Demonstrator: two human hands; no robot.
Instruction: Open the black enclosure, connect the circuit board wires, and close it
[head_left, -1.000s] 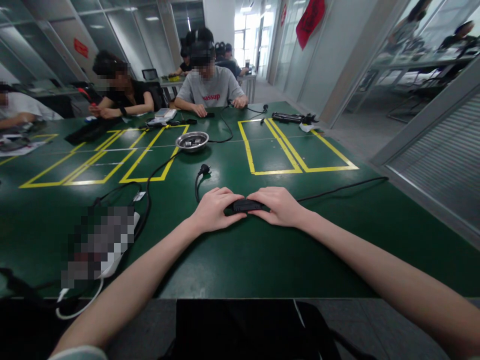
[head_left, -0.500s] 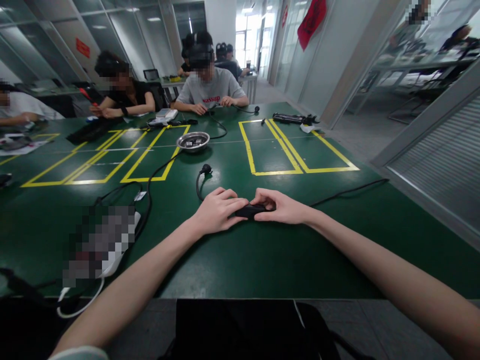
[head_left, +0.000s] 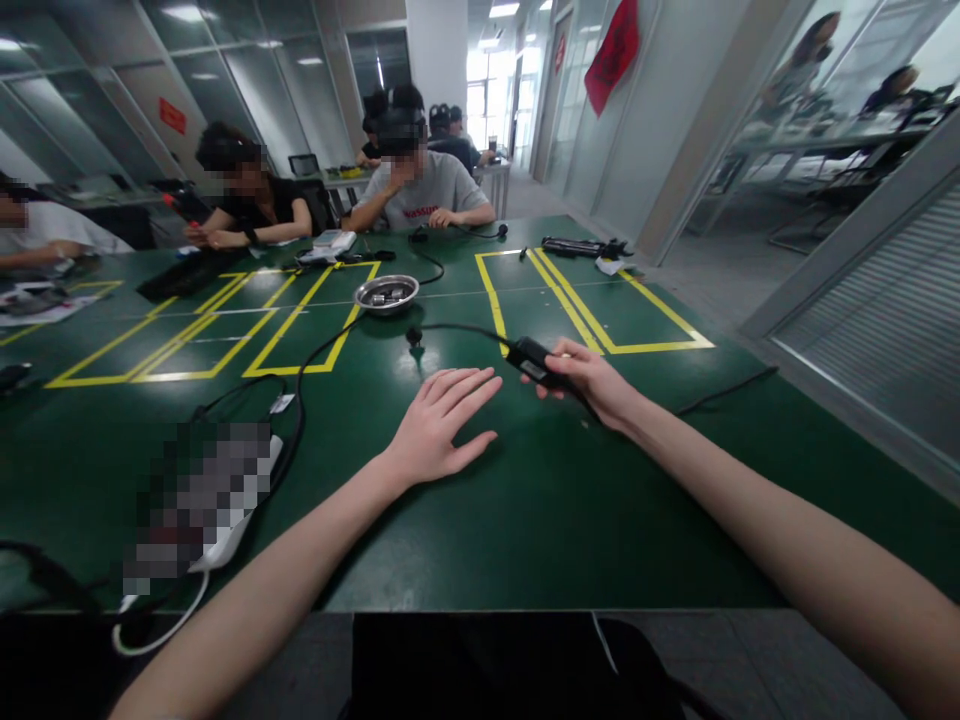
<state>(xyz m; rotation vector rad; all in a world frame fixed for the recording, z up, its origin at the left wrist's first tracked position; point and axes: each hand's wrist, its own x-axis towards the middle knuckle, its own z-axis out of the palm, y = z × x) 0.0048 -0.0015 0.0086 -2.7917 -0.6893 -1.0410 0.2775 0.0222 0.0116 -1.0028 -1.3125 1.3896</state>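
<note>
From my remote station I note that the two-handed hold has ended: the left hand (head_left: 444, 425) has released the black power adapter (head_left: 534, 362) and now lies palm down, fingers spread, just above or on the surface (head_left: 525, 530); I cannot tell which. The right hand (head_left: 592, 380) alone pinches the adapter's near end, having shifted it rightward and farther out, so control of the unit now rests on one grip. The cable (head_left: 466, 328) runs leftward from the adapter to the plug (head_left: 414, 338), near the steel bowl (head_left: 382, 311).
</note>
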